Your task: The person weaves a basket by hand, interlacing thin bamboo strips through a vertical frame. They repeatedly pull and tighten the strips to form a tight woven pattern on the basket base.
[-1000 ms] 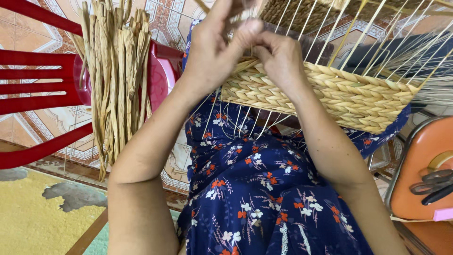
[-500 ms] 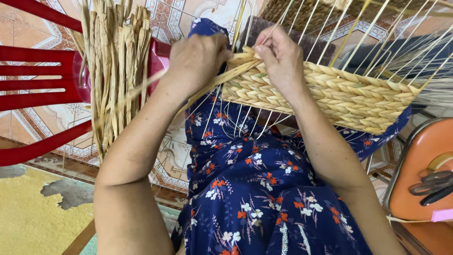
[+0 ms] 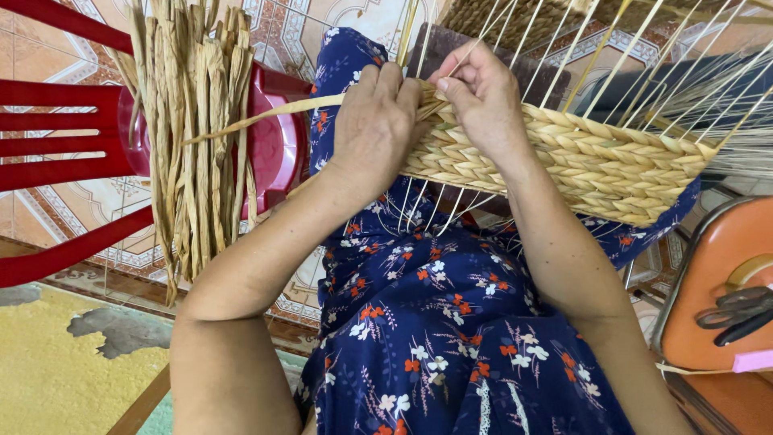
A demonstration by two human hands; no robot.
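Our left hand point(image 3: 374, 121) grip pinching flat straw strand point(image 3: 266, 117) at woven basket point(image 3: 596, 161) rim; our right hand point(image 3: 483, 101) grip pinching thin upright stake point(image 3: 463, 60). Dried straw bundle point(image 3: 189, 137) on red chair point(image 3: 72, 153).

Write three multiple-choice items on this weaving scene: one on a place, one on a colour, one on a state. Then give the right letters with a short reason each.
1. Where does the bundle of dried straw strips hang?
A. Over the red plastic chair
B. Inside the woven basket
C. On the orange stool

2. What colour is the person's flowered dress?
A. Green
B. Dark blue
C. White

3. What is the state of the woven basket?
A. Finished, with a lid on
B. Part woven, with bare thin ribs sticking out
C. Not started, only loose strips

Answers
1. A: the strips drape over the red chair at the person's left.
2. B: the cloth on the lap is dark blue with small white and red flowers.
3. B: braided rows fill a band, and the left hand and right hand press a loose strand at its edge.
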